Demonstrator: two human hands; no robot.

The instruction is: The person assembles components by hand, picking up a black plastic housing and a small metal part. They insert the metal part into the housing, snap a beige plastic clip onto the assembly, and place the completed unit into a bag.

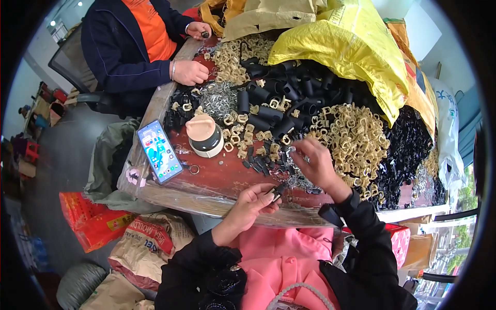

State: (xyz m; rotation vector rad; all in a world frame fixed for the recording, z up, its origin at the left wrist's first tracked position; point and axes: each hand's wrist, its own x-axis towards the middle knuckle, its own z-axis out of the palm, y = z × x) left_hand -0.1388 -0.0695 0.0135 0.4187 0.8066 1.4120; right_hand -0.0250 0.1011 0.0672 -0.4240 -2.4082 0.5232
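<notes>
My left hand (253,201) sits low in the middle of the frame, just over the near edge of the red-brown table (217,178). Its fingers are closed on a small black plastic piece (279,189), which I hold up off the tabletop and angled toward my other hand, probably so the open end faces whatever gets fitted to it. My right hand (318,165) is stretched a little further up and right, fingers curled down into the loose silvery metal clips (297,178) at the foot of the piles. It looks pinched on something small there, but I can't tell whether anything is actually between the fingertips.

The stock is heaped within arm's reach. A mound of tan plastic rings (356,137) lies right of centre, black tubes (289,90) are stacked behind it, and a yellow sack (351,46) slumps over the top right. Left of centre a smartphone (159,150) lies face up near the table's edge, its screen lit and tilted so I can see it. Beside it stands a squat beige-lidded jar (204,135), kept out of the parts.

At the upper left a co-worker in a dark jacket has both hands (190,72) resting on the far corner, working from their own pile.
</notes>
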